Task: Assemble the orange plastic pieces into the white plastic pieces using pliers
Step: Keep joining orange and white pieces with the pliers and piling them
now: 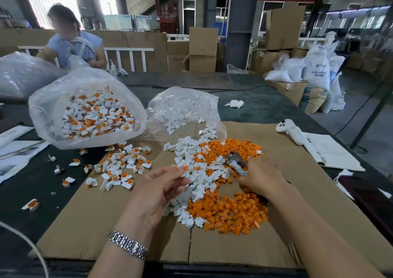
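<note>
Left hand [158, 189] lifted palm-up, fingertips in a pinching grip; right hand [262, 176] curled, knuckles up.

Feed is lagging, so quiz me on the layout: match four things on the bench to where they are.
1. pliers
2. assembled piece
3. controller
4. crumpled tissue

A. pinched in the left hand
B. on the dark table beyond the cardboard
C. gripped in the right hand
D. on the cardboard's far right edge

Pairs: 1-C, 2-A, 3-D, 4-B
</note>
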{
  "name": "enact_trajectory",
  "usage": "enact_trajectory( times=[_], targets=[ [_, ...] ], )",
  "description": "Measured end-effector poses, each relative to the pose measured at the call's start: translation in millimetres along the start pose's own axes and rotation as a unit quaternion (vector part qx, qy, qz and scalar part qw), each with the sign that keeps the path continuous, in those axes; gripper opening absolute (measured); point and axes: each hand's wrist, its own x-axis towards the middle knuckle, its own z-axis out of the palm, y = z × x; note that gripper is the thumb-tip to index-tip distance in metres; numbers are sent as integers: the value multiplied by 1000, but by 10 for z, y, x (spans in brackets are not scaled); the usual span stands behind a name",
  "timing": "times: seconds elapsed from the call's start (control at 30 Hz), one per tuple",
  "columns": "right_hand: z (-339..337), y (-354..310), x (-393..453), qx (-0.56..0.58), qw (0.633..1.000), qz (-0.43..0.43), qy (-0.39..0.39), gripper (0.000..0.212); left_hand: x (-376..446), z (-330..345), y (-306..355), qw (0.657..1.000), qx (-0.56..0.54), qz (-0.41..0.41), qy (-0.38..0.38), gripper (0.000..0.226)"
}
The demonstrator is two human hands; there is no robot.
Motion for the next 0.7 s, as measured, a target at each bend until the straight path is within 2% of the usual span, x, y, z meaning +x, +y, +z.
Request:
enact_trajectory(
  times=[0.07, 0.17, 0.27, 0.4, 0.47, 0.7],
  targets=[
    [-12, -20, 7, 34, 999, 11, -8, 39, 5, 9, 8, 1000, -6, 1, 3, 38],
    [-103, -34, -13, 139, 990, 11, 18, 25, 25, -3, 18, 1000, -19, 4, 9, 28],
    [-336, -106, -149, 234, 972, -21, 16, 25, 38, 2, 16, 1000, -22, 10, 7, 33],
    [-583, -340, -454, 359, 909, -109, -182, 29, 27, 53, 45, 999, -27, 31, -5, 36],
    [-638, -471, -567, 355, 900, -135, -215, 30, 18, 80, 68, 999, -32, 42, -4, 35],
    [-664, -661, -728, 308, 915, -173, -194, 40, -18, 99, 95, 997, 3, 72, 25, 29]
  ],
)
